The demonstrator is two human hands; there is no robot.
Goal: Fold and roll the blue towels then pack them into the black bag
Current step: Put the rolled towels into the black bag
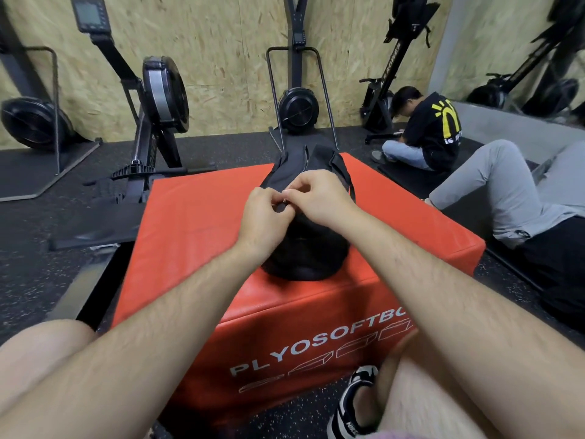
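Observation:
The black bag (304, 251) lies lengthwise on top of the red soft plyo box (196, 217), its far end pointing at the wall. Both of my hands meet over the bag's middle. My left hand (266, 217) pinches the bag's fabric at the zip line. My right hand (319, 198) pinches a small metal zip pull right beside the left fingertips. No blue towel is in sight.
Rowing machines (158, 99) stand along the wooden wall behind the box. One person (424, 134) sits on the floor at the back right, and another person's grey-clad leg (493, 198) lies close to the box's right side. My own knees and a shoe (354, 403) are below.

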